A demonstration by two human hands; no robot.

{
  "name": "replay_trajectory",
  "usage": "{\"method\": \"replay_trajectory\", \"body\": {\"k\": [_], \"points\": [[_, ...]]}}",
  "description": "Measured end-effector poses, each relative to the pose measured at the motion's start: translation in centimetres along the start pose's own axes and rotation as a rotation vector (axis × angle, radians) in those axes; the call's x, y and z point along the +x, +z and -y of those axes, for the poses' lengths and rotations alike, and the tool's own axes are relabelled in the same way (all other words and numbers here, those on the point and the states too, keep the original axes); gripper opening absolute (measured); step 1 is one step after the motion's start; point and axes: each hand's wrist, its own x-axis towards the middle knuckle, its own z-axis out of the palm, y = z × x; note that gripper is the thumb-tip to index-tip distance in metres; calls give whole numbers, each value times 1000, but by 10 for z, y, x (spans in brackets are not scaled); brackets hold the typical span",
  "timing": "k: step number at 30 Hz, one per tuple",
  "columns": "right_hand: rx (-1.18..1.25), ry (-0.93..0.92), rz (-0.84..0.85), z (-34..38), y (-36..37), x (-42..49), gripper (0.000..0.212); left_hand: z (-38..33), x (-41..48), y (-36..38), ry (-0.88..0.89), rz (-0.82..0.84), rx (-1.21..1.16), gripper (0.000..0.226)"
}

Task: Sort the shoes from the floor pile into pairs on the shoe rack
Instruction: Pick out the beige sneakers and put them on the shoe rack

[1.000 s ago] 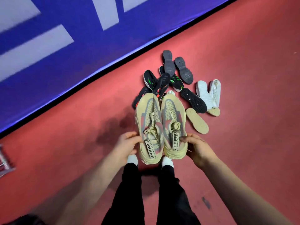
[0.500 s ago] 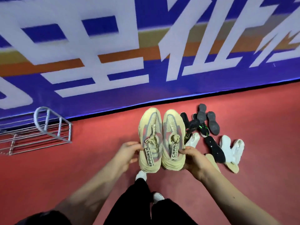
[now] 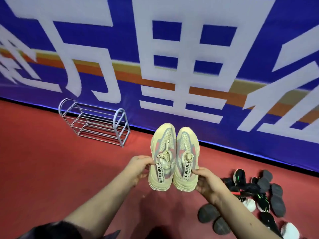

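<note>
Swinging leftward since half a second ago, the view now takes in the whole shoe rack, which was cut off at the frame's left edge, while the floor pile has slid to the lower right. The rack stands on the red floor against the blue banner wall, well apart from the hands, and no pair sits on its bars yet, so the sorting looks barely begun.

Right of the rack, the left hand grips the left beige sneaker by its outer edge near the collar, with the thumb on top and the fingers curled beneath. The right beige sneaker touches it side by side, toes pointing at the wall, both held in the air. The right hand pinches that shoe's outer edge the same way.

This first matched pair is on its way to the rack. The pile of black, green-marked and white shoes, several of them sole-up, remains to be paired.
</note>
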Motion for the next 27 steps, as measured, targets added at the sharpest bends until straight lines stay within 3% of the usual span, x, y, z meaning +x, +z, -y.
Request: {"method": "replay_trajectory", "body": {"k": [11,18,27], "points": [[-24,62,94,-78,256,50,24,-8,-10,-271,47,-148,-50,15],[-54,90,80,-95,335,83,25,-13,20,-358,32,-123,-88,20],[-68,161,86,-89,446,206,27,-70,112,-474,-36,-135,-114,18]]}}
